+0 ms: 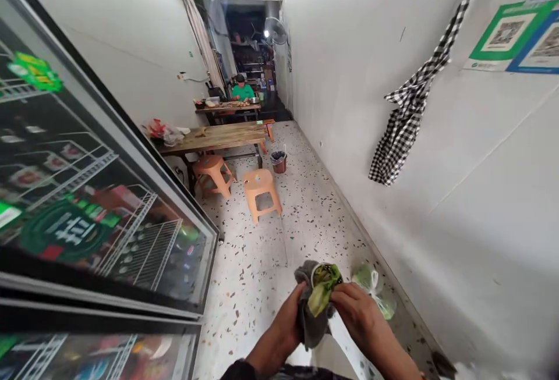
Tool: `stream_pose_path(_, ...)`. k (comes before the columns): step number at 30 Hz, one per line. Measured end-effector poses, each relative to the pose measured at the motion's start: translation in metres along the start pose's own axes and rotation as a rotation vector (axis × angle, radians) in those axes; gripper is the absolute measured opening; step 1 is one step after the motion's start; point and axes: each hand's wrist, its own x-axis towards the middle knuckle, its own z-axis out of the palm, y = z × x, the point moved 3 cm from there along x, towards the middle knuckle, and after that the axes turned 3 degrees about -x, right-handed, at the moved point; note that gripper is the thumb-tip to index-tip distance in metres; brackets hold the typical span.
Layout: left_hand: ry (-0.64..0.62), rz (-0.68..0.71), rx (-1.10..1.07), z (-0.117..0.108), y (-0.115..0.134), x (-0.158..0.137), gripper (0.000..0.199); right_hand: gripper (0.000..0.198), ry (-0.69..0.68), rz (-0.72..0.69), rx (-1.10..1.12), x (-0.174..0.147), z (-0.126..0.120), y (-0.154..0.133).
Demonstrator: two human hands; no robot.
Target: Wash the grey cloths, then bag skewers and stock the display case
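In the head view, the green leaves are sitting up in the air between the two hands, over the speckled floor, and they are lying just to the left of the right hand's fingers. The long way of the leaves is running on a slant, from the top right down to the bottom left. The right hand is being the nearer one, with its bent fingers staying close to each other and touching the leaves' right edge (its fingertips are hiding, so I cannot tell if they are pinching). The left hand is holding a grey cloth from the left side, its thumb pressing on the cloth and its other fingers hiding behind it. A pale round rim is peeking out by the top of the leaves, but the cloth is covering what is under it, so I cannot tell if it is a cup. A white thing is showing below the hands, and the bottom edge is cutting it off.
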Motion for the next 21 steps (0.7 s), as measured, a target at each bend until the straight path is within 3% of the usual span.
stream_pose_path(4,0.07,0.0,0.037,0.038,0.067,0.099,0.035,0.022,0.025,-0.004,-0.004,0.089,0.013,0.093)
stream_pose_path(8,0.121,0.05,-0.001,0.086,0.147,0.192,0.036,0.02,-0.045,-0.08,-0.006,0.207,0.018,0.184)
stream_pose_path(14,0.212,0.236,-0.155,0.161,0.277,0.293,0.028,0.018,-0.176,-0.188,0.032,0.395,0.0,0.273)
stream_pose_path(17,0.226,0.278,-0.216,0.181,0.34,0.341,0.026,0.018,-0.202,-0.243,0.065,0.477,0.011,0.311)
stream_pose_path(21,0.24,0.304,-0.268,0.189,0.43,0.425,0.024,0.017,-0.234,-0.267,0.052,0.584,0.053,0.373)
